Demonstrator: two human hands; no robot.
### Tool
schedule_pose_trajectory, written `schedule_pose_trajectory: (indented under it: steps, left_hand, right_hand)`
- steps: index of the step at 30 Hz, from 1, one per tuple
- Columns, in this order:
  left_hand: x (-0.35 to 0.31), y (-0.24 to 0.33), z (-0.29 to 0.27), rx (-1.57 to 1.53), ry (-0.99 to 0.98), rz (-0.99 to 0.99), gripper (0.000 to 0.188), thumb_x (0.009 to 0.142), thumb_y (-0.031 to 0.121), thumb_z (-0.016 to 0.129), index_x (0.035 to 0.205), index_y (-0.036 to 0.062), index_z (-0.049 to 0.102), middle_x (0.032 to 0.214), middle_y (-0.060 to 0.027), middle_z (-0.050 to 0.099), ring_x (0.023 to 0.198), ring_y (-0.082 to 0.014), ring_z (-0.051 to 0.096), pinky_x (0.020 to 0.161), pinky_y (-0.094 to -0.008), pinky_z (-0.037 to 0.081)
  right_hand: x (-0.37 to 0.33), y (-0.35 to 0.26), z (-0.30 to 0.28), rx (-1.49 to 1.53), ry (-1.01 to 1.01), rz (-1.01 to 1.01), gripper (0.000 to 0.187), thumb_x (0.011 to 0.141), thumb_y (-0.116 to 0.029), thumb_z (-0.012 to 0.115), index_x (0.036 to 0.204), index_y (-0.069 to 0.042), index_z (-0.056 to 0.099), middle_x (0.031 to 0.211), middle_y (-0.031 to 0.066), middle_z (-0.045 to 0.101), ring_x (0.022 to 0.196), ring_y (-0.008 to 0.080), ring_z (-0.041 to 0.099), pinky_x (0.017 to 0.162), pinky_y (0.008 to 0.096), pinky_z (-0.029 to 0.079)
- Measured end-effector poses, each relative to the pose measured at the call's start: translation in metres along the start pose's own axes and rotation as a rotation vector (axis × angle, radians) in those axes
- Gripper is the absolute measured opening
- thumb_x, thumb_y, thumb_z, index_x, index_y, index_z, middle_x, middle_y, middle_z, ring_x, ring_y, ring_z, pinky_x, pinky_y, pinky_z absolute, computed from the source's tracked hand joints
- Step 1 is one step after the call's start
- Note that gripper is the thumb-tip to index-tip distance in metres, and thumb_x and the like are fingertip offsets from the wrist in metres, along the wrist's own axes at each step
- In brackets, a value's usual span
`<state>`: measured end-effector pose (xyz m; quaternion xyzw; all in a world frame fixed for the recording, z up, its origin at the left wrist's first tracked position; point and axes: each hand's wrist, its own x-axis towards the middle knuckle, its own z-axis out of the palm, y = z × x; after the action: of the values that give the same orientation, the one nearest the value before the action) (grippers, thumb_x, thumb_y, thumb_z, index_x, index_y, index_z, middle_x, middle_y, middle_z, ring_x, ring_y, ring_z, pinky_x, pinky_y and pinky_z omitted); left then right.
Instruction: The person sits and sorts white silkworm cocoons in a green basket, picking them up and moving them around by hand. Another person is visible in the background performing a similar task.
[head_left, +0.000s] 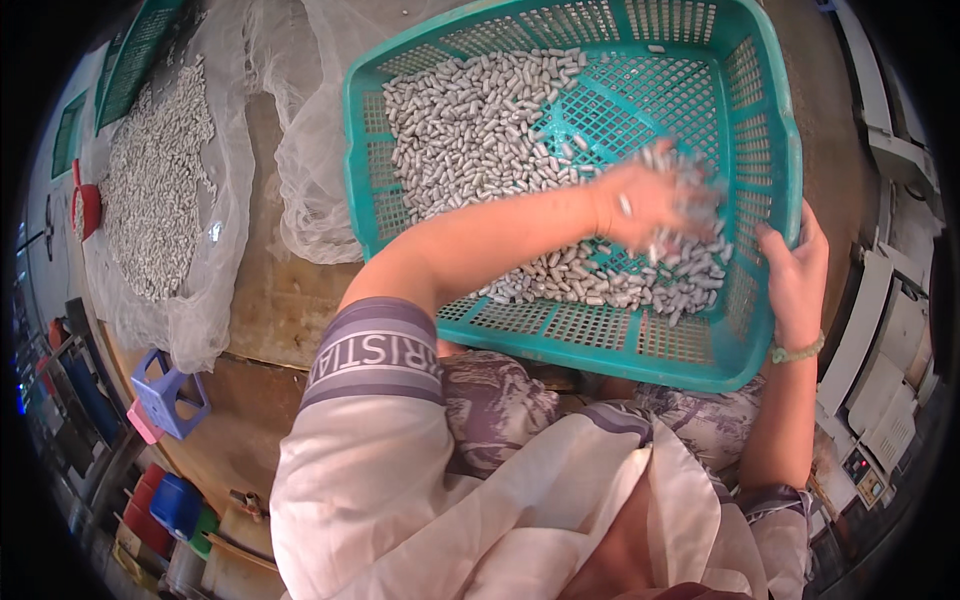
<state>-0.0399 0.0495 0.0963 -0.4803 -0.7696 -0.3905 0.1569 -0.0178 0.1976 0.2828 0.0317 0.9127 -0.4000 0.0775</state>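
Note:
A large green plastic basket [640, 345] with a grid of holes lies tilted across my lap. Many small silver-grey capsule-shaped pieces [475, 125] cover its left part, and a smaller heap lies at the near right. My left hand [650, 205] is inside the basket at the right, among these pieces. Its fingers are smeared by motion, and some pieces look airborne around them. My right hand [797, 275] grips the basket's right rim, thumb on the inner side and fingers mostly hidden outside. Bare green mesh shows at the basket's far right.
On the left, a pile of similar pale pieces [160, 190] lies on a sheer white net [232, 240]. A red scoop [86, 200] and another green basket [135, 65] stand beside it. A purple stool [172, 395] is lower left. Grey machine panels [868, 330] line the right.

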Motion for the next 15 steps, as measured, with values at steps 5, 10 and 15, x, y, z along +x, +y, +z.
schedule_pose_trajectory:
  steps: [5, 10, 15]
  left_hand:
    - [-0.079, -0.084, -0.055, 0.261, 0.028, -0.375, 0.056, 0.080, 0.053, 0.054, 0.132, 0.0325, 0.045, 0.141, -0.0079, 0.038, 0.128, -0.0311, 0.037, 0.105, -0.0578, 0.020]
    - [-0.146, 0.028, -0.045, 0.032, -0.241, -0.382, 0.055, 0.083, 0.056, 0.049, 0.134, 0.0361, 0.043, 0.149, -0.0050, 0.026, 0.139, -0.0332, 0.016, 0.106, -0.0626, 0.008]
    - [-0.058, 0.049, -0.004, -0.133, -0.106, -0.004, 0.047, 0.082, 0.049, 0.052, 0.128, 0.0422, 0.046, 0.144, 0.0009, 0.034, 0.135, -0.0301, 0.027, 0.105, -0.0651, 0.009]
  right_hand:
    - [0.000, -0.001, 0.000, 0.023, -0.021, 0.017, 0.030, 0.077, -0.002, 0.056, 0.106, 0.007, 0.055, 0.091, 0.0070, 0.062, 0.080, 0.0108, 0.056, 0.073, 0.0251, 0.046]
    - [0.003, 0.009, -0.004, -0.013, 0.003, 0.042, 0.032, 0.077, -0.001, 0.055, 0.107, 0.008, 0.055, 0.092, 0.0076, 0.062, 0.081, 0.0112, 0.057, 0.075, 0.0250, 0.046]
    - [0.001, 0.004, -0.003, 0.005, -0.003, 0.050, 0.033, 0.078, -0.001, 0.054, 0.109, 0.008, 0.054, 0.094, 0.0082, 0.062, 0.083, 0.0118, 0.057, 0.076, 0.0257, 0.046]
